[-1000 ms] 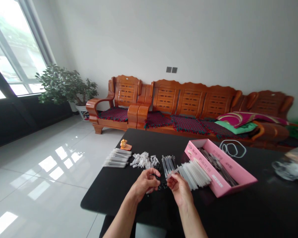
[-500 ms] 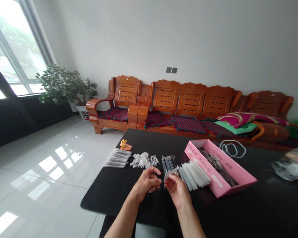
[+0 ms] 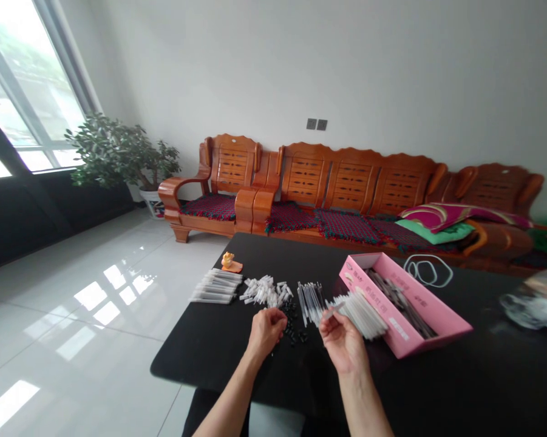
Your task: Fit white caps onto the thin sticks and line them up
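Observation:
My right hand [image 3: 345, 349] is closed in a pinch on a pale translucent pen barrel [image 3: 334, 311], just in front of a row of similar white barrels [image 3: 364, 312]. My left hand [image 3: 265, 332] has its fingers curled together beside scattered small black plugs [image 3: 295, 332]; what it holds, if anything, is hidden. Slim pen refills [image 3: 310, 300] lie side by side between the two hands, farther back. Beyond my left hand is a heap of short white caps [image 3: 265, 292]. Farther left, capped whitish pens [image 3: 217, 286] lie in a neat row.
A pink box [image 3: 405, 343] holding dark grey sticks stands right of the barrels on the black table [image 3: 209, 358]. A small orange figure [image 3: 228, 261] sits at the far left edge. White cord loops [image 3: 430, 273] and a clear plastic bag [image 3: 528, 312] lie at the right.
My hands have drawn apart: the right moved right with the pale barrel, and the left moved slightly left, its fingers closing. More of the black plugs now shows between them.

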{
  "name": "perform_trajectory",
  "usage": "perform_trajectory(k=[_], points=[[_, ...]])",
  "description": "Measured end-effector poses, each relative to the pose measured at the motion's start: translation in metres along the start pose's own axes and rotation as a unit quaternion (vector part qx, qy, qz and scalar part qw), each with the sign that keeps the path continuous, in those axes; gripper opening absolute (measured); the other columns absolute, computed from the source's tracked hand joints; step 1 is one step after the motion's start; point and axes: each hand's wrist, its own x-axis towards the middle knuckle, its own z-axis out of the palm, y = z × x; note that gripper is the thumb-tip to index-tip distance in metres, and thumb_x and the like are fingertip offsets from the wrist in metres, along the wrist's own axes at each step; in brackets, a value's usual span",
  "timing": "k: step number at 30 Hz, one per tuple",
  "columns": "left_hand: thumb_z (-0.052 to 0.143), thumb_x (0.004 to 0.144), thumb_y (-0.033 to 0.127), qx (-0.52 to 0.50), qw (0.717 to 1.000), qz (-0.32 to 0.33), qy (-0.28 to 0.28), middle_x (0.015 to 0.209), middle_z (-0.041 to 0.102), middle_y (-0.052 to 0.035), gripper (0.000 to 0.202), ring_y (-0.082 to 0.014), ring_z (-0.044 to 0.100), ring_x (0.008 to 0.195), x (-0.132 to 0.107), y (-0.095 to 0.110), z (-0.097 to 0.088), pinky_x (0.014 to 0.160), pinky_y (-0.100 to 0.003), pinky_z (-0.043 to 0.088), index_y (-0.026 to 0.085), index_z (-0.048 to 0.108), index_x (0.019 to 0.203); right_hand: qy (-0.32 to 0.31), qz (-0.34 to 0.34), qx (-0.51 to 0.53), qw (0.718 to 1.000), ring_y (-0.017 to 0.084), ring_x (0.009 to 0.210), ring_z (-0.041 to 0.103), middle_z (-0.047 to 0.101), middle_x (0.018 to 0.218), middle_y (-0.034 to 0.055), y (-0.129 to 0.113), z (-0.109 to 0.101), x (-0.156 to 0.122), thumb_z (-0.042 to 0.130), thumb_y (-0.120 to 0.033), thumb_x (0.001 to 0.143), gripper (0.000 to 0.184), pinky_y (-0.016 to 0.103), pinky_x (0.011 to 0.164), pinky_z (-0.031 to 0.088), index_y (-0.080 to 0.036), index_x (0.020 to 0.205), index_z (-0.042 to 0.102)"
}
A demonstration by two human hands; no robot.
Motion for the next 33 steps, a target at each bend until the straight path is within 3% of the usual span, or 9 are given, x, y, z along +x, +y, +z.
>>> perform_trajectory(k=[4, 9, 15, 20, 24, 27, 28, 30, 33], points=[[0.057, 0.077, 0.017, 0.174, 0.981, 0.081, 0.004, 0.075, 0.069, -0.0038, 0.017, -0.0169, 0.063, 0.072, -0.004, 0.004, 0.021, 0.068, -0.025, 0.042, 0.019, 0.074, 0.079, 0.010, -0.001, -0.008, 1.000, 0.013, 0.055, 0.065, 0.072, 0.063, 0.0026, 0.004, -0.001, 0.000, 0.070, -0.003, 0.065, 0.016, 0.022, 0.050, 0.055, -0.015, 0.075, 0.068], [0.059, 0.080, 0.025, 0.318, 0.940, 0.117, -0.047, 0.087, 0.067, -0.0057, 0.016, -0.0182, 0.062, 0.080, 0.000, 0.009, 0.041, 0.071, -0.025, 0.041, 0.020, 0.074, 0.084, 0.002, 0.003, -0.016, 1.000, 0.013, 0.055, 0.066, 0.072, 0.064, 0.0038, 0.006, -0.008, 0.001, 0.073, -0.004, 0.063, 0.016, 0.021, 0.051, 0.055, -0.013, 0.074, 0.069], [0.058, 0.080, 0.024, 0.368, 0.919, 0.117, -0.086, 0.090, 0.065, -0.0056, 0.016, -0.0187, 0.062, 0.081, 0.000, 0.006, 0.045, 0.070, -0.026, 0.042, 0.021, 0.071, 0.087, 0.001, -0.001, -0.023, 1.000, 0.012, 0.055, 0.066, 0.072, 0.065, 0.0036, 0.007, -0.016, 0.002, 0.073, -0.005, 0.064, 0.015, 0.021, 0.052, 0.055, -0.014, 0.076, 0.069], [0.055, 0.080, 0.019, 0.349, 0.926, 0.116, -0.083, 0.086, 0.067, -0.0062, 0.018, -0.0188, 0.063, 0.079, -0.001, 0.005, 0.046, 0.070, -0.027, 0.042, 0.020, 0.073, 0.083, 0.001, 0.003, -0.020, 1.000, 0.012, 0.054, 0.065, 0.072, 0.064, 0.0028, 0.009, -0.017, 0.002, 0.073, -0.005, 0.064, 0.015, 0.021, 0.051, 0.055, -0.015, 0.075, 0.068], [0.056, 0.078, 0.015, 0.207, 0.972, 0.105, -0.024, 0.086, 0.069, -0.0061, 0.021, -0.0187, 0.062, 0.081, 0.004, 0.009, 0.041, 0.075, -0.028, 0.044, 0.020, 0.075, 0.085, 0.000, 0.008, -0.041, 0.999, 0.012, 0.054, 0.065, 0.072, 0.065, 0.0029, 0.012, -0.015, -0.001, 0.073, -0.006, 0.064, 0.015, 0.021, 0.050, 0.055, -0.015, 0.075, 0.069], [0.061, 0.078, 0.022, -0.026, 0.999, 0.023, 0.004, 0.069, 0.066, -0.0042, 0.017, -0.0147, 0.059, 0.062, 0.011, 0.013, 0.031, 0.059, -0.024, 0.044, 0.016, 0.075, 0.084, -0.018, 0.010, -0.067, 0.998, 0.012, 0.053, 0.064, 0.072, 0.065, 0.0030, 0.016, -0.011, -0.004, 0.076, -0.007, 0.062, 0.017, 0.021, 0.048, 0.053, -0.015, 0.076, 0.070], [0.063, 0.077, 0.025, -0.123, 0.992, -0.017, 0.001, 0.064, 0.064, -0.0031, 0.017, -0.0123, 0.055, 0.055, 0.013, 0.014, 0.027, 0.052, -0.022, 0.042, 0.015, 0.074, 0.084, -0.026, 0.011, -0.076, 0.997, 0.012, 0.052, 0.064, 0.071, 0.064, 0.0032, 0.018, -0.009, -0.006, 0.077, -0.008, 0.061, 0.019, 0.020, 0.047, 0.052, -0.014, 0.077, 0.070], [0.070, 0.073, 0.029, -0.300, 0.950, -0.085, -0.015, 0.061, 0.062, -0.0019, 0.020, -0.0077, 0.051, 0.048, 0.015, 0.015, 0.019, 0.045, -0.017, 0.038, 0.012, 0.072, 0.084, -0.045, 0.013, -0.102, 0.994, 0.012, 0.050, 0.063, 0.071, 0.065, 0.0039, 0.022, -0.005, -0.009, 0.080, -0.012, 0.060, 0.021, 0.021, 0.045, 0.051, -0.013, 0.079, 0.070], [0.078, 0.068, 0.026, -0.445, 0.885, -0.130, -0.038, 0.067, 0.064, -0.0035, 0.024, -0.0045, 0.053, 0.049, 0.014, 0.017, 0.008, 0.045, -0.013, 0.042, 0.009, 0.071, 0.084, -0.087, 0.010, -0.150, 0.985, 0.012, 0.048, 0.060, 0.070, 0.065, 0.0039, 0.029, 0.001, -0.014, 0.080, -0.018, 0.064, 0.023, 0.021, 0.043, 0.049, -0.012, 0.084, 0.070]])
